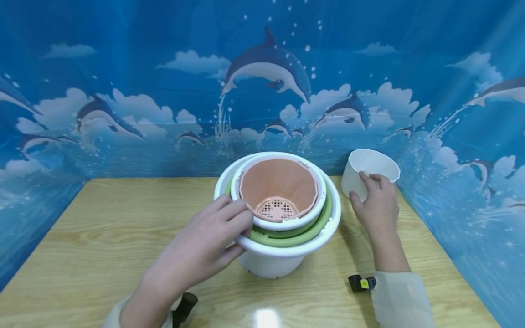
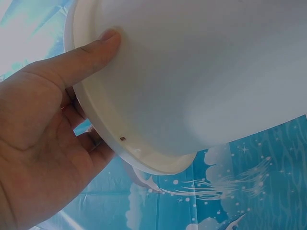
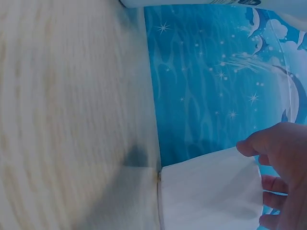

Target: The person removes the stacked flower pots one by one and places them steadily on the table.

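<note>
Several nested plastic pots stand mid-table. The outermost is a large white pot (image 1: 270, 266); inside it sit a green pot (image 1: 287, 240), a smaller white pot (image 1: 321, 193) and a pink pot (image 1: 279, 177) with a grid-like pierced bottom. My left hand (image 1: 205, 234) grips the large pot's rim at its near left, thumb on the outer wall (image 2: 158, 86) in the left wrist view. At the back right stands a small white faceted pot (image 1: 352, 175). My right hand (image 1: 377, 200) holds its near rim, thumb (image 3: 249, 146) outside and fingers over the edge; the fingertips are partly hidden.
A wood-grain table (image 1: 102, 241) lies beneath everything. Behind it and along the sides hangs a blue curtain (image 1: 164, 155) printed with dolphins; the small white pot stands close to it. Black wrist devices (image 1: 361, 283) sit beside both sleeves.
</note>
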A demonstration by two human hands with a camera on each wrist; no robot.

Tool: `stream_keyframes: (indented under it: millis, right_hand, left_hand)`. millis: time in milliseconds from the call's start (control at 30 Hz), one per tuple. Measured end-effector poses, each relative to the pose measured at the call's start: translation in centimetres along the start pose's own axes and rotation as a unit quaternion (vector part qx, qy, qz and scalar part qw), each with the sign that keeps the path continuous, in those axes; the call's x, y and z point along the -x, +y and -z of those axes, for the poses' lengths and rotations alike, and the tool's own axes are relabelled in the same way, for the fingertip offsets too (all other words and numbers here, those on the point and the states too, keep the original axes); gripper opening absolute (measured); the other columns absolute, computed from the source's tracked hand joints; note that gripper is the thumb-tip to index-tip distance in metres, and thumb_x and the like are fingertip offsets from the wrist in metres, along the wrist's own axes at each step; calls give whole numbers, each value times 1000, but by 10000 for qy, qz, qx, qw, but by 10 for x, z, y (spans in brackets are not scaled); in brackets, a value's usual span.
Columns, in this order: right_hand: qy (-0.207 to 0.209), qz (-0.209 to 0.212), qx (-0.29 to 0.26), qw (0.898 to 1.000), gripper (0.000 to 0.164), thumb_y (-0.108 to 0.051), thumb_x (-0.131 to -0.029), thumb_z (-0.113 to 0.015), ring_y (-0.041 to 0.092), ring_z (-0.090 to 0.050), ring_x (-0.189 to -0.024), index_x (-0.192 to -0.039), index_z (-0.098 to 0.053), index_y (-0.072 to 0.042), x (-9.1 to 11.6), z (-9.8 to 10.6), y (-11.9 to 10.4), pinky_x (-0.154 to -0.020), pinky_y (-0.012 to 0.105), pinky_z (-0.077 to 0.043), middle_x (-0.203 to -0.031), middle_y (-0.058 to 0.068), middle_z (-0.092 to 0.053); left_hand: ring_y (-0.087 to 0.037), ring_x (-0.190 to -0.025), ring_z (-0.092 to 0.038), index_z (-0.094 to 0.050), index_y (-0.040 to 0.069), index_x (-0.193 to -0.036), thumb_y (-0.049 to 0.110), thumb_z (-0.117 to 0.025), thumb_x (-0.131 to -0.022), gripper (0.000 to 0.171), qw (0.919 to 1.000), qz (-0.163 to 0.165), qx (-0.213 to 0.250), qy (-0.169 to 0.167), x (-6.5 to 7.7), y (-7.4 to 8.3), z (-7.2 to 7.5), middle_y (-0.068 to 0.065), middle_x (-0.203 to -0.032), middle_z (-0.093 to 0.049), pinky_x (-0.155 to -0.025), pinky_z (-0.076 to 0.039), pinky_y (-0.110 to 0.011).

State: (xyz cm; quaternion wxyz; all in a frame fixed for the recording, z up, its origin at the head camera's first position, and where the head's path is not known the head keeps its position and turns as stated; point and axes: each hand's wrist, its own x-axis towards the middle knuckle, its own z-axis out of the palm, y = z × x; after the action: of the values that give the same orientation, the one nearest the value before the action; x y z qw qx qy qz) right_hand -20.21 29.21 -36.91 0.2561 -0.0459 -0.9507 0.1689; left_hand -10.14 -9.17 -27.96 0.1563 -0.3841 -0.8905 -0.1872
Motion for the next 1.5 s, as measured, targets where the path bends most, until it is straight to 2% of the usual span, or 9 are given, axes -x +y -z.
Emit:
stream_keyframes:
  millis: [167, 300, 467, 633, 933, 1100, 1167, 1267, 1500]
  right_hand:
    - [211, 277, -250, 9991, 54, -23, -87, -73, 49, -46, -123, -138, -57, -12, -1, 5, -11, -95, 68, -40, -134, 24, -51]
    - [656, 669, -819, 9922, 52, -25, -88, -74, 45, -48, -123, -137, -59, -15, -1, 18, -28, -99, 66, -38, -130, 21, -56]
    - [1150, 1293, -1677, 9705, 48, -28, -88, -73, 39, -51, -125, -133, -63, -14, 4, 39, -55, -102, 62, -37, -129, 16, -61]
    - [1458, 2043, -2114, 9446, 44, -39, -91, -70, 34, -56, -120, -124, -69, -10, 12, 56, -79, -101, 57, -41, -123, 14, -65]
    - [1020, 2833, -3042, 9038, 36, -36, -91, -71, 31, -60, -114, -110, -74, -5, 29, 69, -111, -105, 30, -41, -115, 14, -68]
    - [567, 3778, -3176, 8679, 52, -54, -91, -66, 33, -56, -117, -112, -73, -7, 38, 74, -125, -107, 34, -38, -119, 16, -66]
    - [359, 4075, -3029, 8607, 50, -55, -92, -64, 32, -57, -119, -113, -73, -10, 41, 75, -129, -110, 39, -37, -119, 11, -68]
    - [196, 4250, -2802, 8605, 45, -54, -93, -62, 30, -59, -118, -109, -75, -14, 44, 74, -132, -111, 44, -37, -113, 3, -72]
    - [402, 4131, -2612, 8715, 41, -55, -94, -59, 26, -61, -103, -90, -73, -17, 46, 70, -136, -102, 47, -40, -90, -7, -71]
  left_hand:
    - [-9, -93, -44, -52, 27, -89, 20, -84, -81, 33, 10000, -5, 4, 9, 1, 0, 0, 15, -99, -54, -78, -45, -27]
    - [-9, -93, -44, -52, 27, -89, 21, -84, -81, 33, 10000, -5, -5, -27, 1, 0, 0, 15, -100, -54, -78, -45, -27]
    - [-10, -92, -43, -52, 27, -90, 23, -83, -82, 32, 9999, 24, -56, -80, 1, 0, 1, 15, -99, -53, -77, -44, -27]
    - [-10, -91, -43, -52, 27, -89, 23, -83, -82, 31, 10000, -36, -84, -38, 0, 0, 0, 14, -99, -54, -77, -44, -27]
    - [-11, -91, -44, -53, 26, -89, 23, -83, -82, 31, 9999, -70, -109, -3, 0, 0, 0, 14, -99, -54, -77, -44, -27]
    - [-10, -91, -44, -53, 27, -89, 23, -83, -82, 31, 9999, -51, -128, -27, 1, 0, 0, 14, -99, -54, -78, -44, -27]
    - [-10, -92, -44, -53, 27, -90, 23, -83, -82, 31, 9999, -58, -150, -24, 1, 0, 0, 14, -99, -54, -78, -45, -27]
    - [-11, -92, -45, -53, 27, -90, 23, -83, -82, 31, 9998, -99, -189, 2, 1, 0, 0, 14, -100, -55, -79, -45, -27]
    - [-13, -93, -49, -54, 23, -88, 22, -84, -80, 31, 9991, -272, -240, 206, 0, -1, -1, 10, -104, -60, -78, -48, -29]
